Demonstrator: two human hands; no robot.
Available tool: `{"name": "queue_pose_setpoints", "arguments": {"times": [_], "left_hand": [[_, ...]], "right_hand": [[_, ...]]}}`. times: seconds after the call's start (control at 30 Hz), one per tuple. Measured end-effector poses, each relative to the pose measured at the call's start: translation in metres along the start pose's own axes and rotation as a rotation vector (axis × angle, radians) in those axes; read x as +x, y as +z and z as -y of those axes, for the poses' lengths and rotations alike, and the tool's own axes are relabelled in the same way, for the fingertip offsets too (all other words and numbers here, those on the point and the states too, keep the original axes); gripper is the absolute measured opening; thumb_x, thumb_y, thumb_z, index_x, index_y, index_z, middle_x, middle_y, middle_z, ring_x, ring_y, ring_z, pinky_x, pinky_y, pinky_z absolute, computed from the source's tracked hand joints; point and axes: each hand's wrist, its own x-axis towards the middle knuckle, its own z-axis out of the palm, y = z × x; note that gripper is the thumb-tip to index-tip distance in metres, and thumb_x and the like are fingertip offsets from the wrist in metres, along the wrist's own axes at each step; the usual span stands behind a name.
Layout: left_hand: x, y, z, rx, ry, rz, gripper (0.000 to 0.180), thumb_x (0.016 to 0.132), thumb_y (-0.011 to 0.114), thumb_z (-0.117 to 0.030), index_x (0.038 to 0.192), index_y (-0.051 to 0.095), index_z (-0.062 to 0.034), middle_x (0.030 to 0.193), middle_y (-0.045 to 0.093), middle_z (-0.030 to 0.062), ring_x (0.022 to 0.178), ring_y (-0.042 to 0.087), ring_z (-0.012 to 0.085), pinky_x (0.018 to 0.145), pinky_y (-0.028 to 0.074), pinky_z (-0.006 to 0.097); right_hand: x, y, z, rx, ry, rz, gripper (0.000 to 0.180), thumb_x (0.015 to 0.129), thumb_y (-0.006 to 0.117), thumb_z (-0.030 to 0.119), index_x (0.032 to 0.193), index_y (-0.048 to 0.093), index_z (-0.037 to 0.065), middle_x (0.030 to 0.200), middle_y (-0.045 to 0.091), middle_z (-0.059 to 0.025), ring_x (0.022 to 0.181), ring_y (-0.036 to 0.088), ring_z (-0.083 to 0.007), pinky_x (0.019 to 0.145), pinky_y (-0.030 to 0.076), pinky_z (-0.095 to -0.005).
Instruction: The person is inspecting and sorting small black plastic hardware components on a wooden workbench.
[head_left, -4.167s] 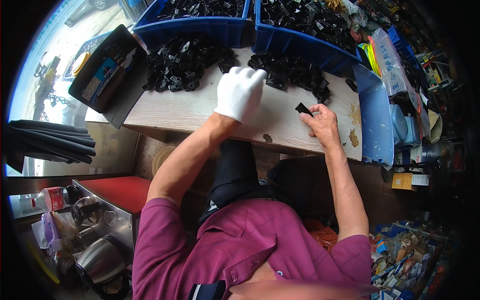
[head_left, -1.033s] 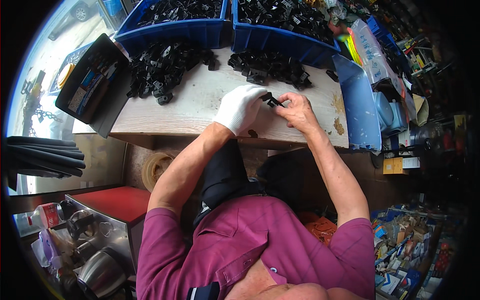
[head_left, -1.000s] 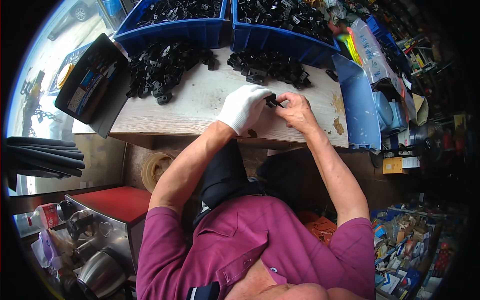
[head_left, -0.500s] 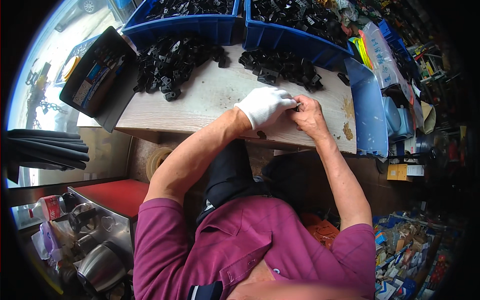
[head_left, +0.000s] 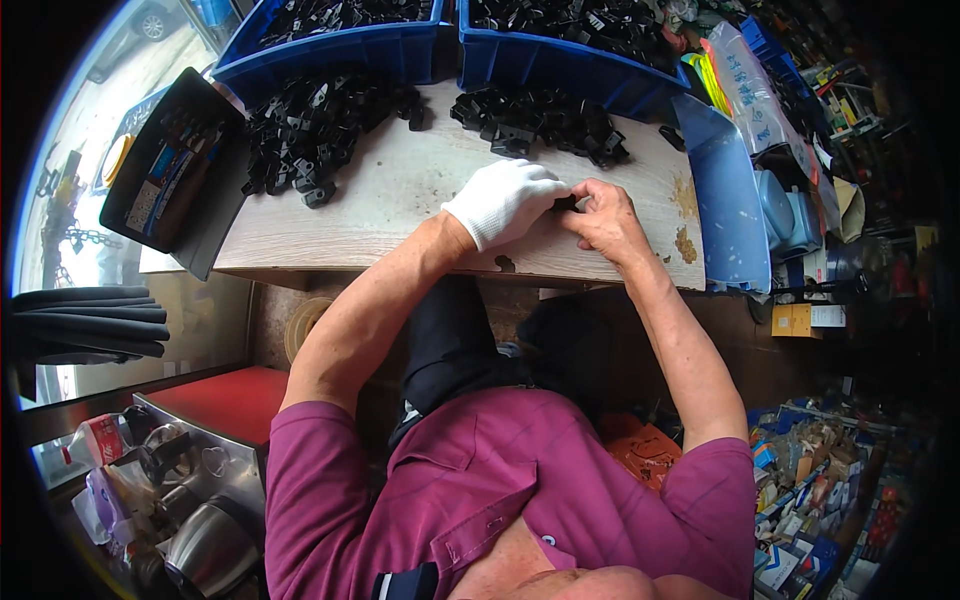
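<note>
One black part [head_left: 566, 203] is pinched between your left hand [head_left: 508, 203] and right hand [head_left: 607, 222], nearer you than the pile [head_left: 540, 124], its axis hidden

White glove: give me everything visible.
The white glove looks like knitted fabric, covers the left hand and ends in a cuff at the wrist. Its fingers bend toward the bare right hand, close to a mostly hidden black part, over the pale tabletop. Fingertip contact is unclear; the palm is hidden.
</note>
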Motion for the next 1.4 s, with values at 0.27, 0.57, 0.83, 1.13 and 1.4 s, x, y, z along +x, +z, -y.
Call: {"name": "queue_pose_setpoints", "arguments": {"times": [0.27, 0.57, 0.83, 1.13, 1.4], "left_hand": [[0.001, 0.004, -0.003, 0.094, 0.088, 0.008, 0.03, 0.083, 0.065, -0.011, 0.111, 0.073, -0.0099, 0.108, 0.073, 0.0091, 0.099, 0.068, 0.0313, 0.089, 0.054, 0.041], [-0.008, 0.003, -0.016, 0.217, 0.073, -0.006, 0.033, 0.083, 0.066, -0.014, 0.116, 0.07, -0.0077, 0.109, 0.071, 0.0086, 0.104, 0.066, 0.0298, 0.089, 0.054, 0.041], [-0.011, -0.023, -0.013, 0.332, -0.146, -0.293, 0.033, 0.083, 0.075, -0.015, 0.115, 0.068, -0.0112, 0.11, 0.069, 0.0088, 0.101, 0.064, 0.0333, 0.085, 0.054, 0.043], [-0.036, -0.058, 0.075, 0.899, -0.615, -0.245, 0.026, 0.087, 0.073, -0.031, 0.107, 0.072, -0.0148, 0.092, 0.072, 0.0091, 0.088, 0.068, 0.0319, 0.07, 0.058, 0.045], [-0.025, -0.051, 0.057, 0.756, -0.554, -0.326, 0.027, 0.088, 0.072, -0.039, 0.086, 0.071, -0.0118, 0.089, 0.07, 0.0107, 0.086, 0.067, 0.032, 0.068, 0.057, 0.044]], "right_hand": [[0.001, 0.006, -0.005, -0.032, -0.12, -0.007, 0.026, 0.08, 0.07, 0.001, 0.105, 0.069, 0.0, 0.056, 0.045, 0.0062, 0.048, 0.043, -0.0049, 0.045, 0.043, -0.0243], [0.005, 0.006, -0.012, -0.034, -0.13, -0.029, 0.024, 0.077, 0.074, 0.008, 0.1, 0.071, 0.003, 0.054, 0.057, 0.0006, 0.047, 0.049, -0.0072, 0.047, 0.041, -0.027], [-0.004, -0.005, -0.016, 0.256, -0.043, -0.035, 0.031, 0.081, 0.081, 0.014, 0.103, 0.066, -0.002, 0.058, 0.05, 0.0047, 0.048, 0.047, -0.0074, 0.048, 0.051, -0.0261], [0.011, -0.076, -0.05, 0.689, 0.054, -0.595, 0.033, 0.087, 0.082, 0.02, 0.105, 0.059, 0.004, 0.065, 0.053, 0.0, 0.043, 0.051, -0.0122, 0.052, 0.063, -0.041], [0.031, -0.084, -0.052, 0.663, 0.121, -0.64, 0.044, 0.086, 0.085, 0.03, 0.114, 0.063, 0.005, 0.062, 0.051, 0.0004, 0.042, 0.049, -0.0117, 0.054, 0.064, -0.0391]]}}
